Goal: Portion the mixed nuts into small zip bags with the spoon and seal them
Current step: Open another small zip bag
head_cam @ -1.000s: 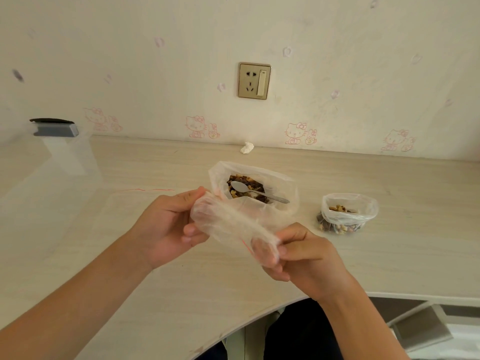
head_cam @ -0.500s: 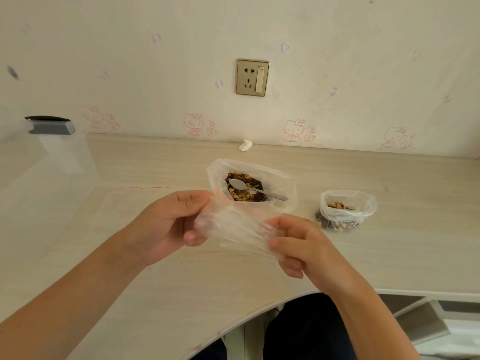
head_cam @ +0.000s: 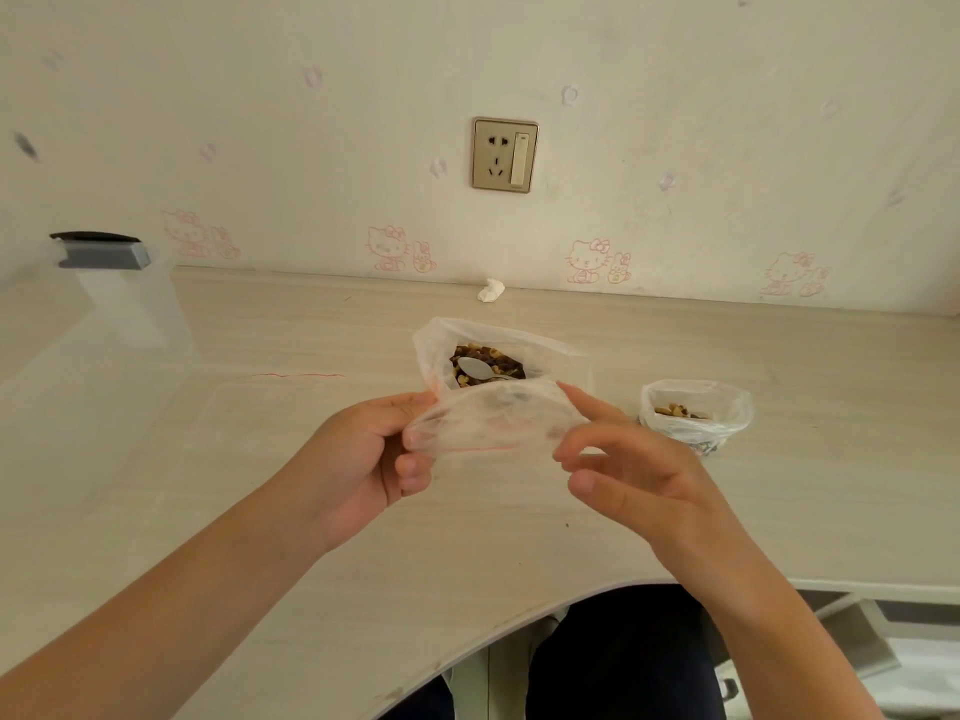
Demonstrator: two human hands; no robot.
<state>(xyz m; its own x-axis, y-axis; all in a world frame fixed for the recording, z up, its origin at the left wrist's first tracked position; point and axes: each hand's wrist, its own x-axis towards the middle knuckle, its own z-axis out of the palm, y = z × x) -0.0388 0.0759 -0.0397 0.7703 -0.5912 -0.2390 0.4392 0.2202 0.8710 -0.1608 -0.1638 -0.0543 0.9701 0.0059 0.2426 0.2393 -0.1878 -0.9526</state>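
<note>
no legible text, no readable labels

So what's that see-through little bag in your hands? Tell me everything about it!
The little bag is thin, cloudy-clear plastic, soft and crinkled, with a thin red line along its lower edge. It looks empty. It is held sideways in the air above the table. The left hand pinches its left end, and its right end sits between the fingers of the right hand. Just behind it stands the big bag of nuts, whose front it partly covers.
</note>
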